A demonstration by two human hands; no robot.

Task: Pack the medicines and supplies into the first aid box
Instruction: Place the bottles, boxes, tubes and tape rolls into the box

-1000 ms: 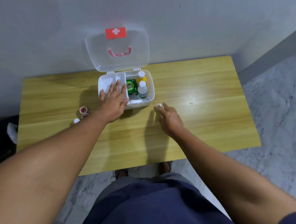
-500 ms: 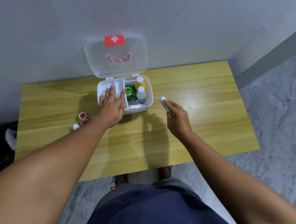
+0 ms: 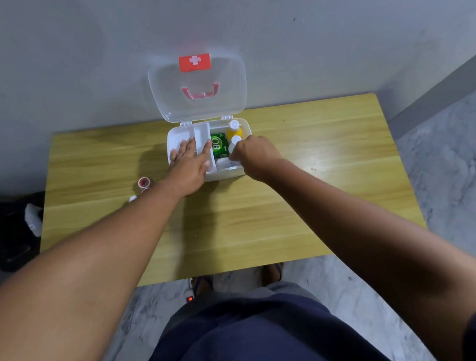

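Note:
The white first aid box stands open at the table's back edge, its clear lid leaning on the wall. Inside sit a green packet, a yellow bottle and a white-capped bottle. My left hand lies flat, fingers spread, on the white tray in the box's left half. My right hand is over the box's right front corner, fingers curled down around a small white item that is mostly hidden. Two small red-and-white tape rolls and a white piece lie left of the box.
The wooden table stands against a grey wall. A dark object with something white on it sits on the floor at far left. A power strip with a red light lies on the marble floor under the table's front edge.
My right hand lifted a small white item from the table in front of the box and carried it into the box's right side. My left hand stayed on the tray.

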